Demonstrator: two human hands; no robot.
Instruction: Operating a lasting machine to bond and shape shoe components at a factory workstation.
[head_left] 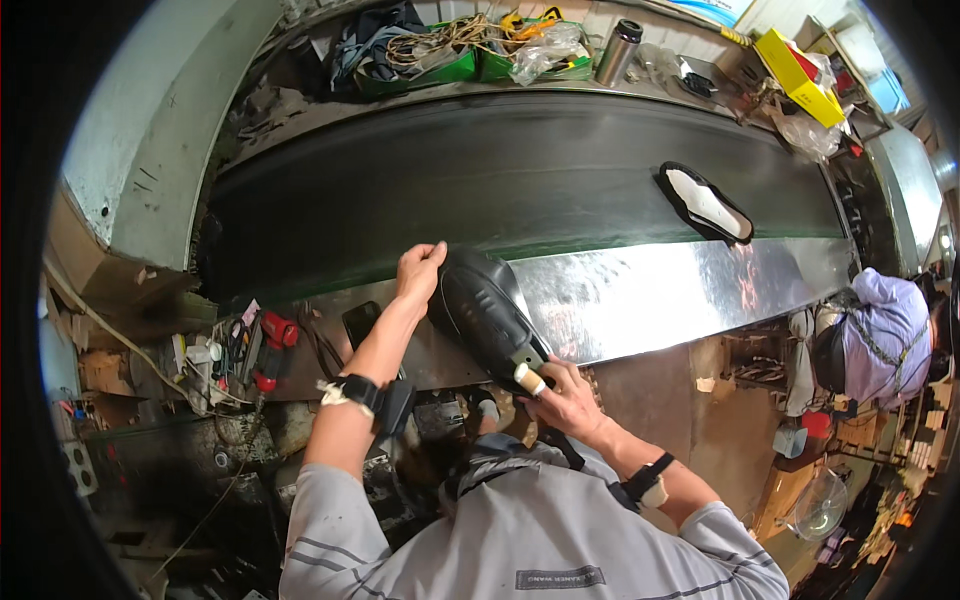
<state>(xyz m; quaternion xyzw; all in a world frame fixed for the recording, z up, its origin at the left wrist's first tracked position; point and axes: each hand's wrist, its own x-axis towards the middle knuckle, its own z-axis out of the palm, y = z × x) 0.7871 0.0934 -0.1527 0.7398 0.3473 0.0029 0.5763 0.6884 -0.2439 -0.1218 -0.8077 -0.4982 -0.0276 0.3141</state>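
Note:
A black shoe (482, 300), smooth and leather-like, is tilted over the front edge of the bench before me. My right hand (567, 398) is closed on its lower, heel end. A cream-coloured wrap or short cylinder (529, 378) shows at that hand's thumb; which it is I cannot tell. Beside the shoe's far end, my left hand (420, 270) has its fingers curled in and pressed together. Whatever they pinch, if anything, is hidden. Farther right, a second shoe piece (706, 203), black-rimmed with a white inside, lies at the edge of the dark belt.
The dark conveyor belt (540, 165) runs across behind a shiny metal ledge (640, 300). Green bins (440, 72) of cords, a steel flask (618, 52) and a yellow box (798, 76) line the back. A red tool (276, 340) sits left. Another person (880, 335) is at far right.

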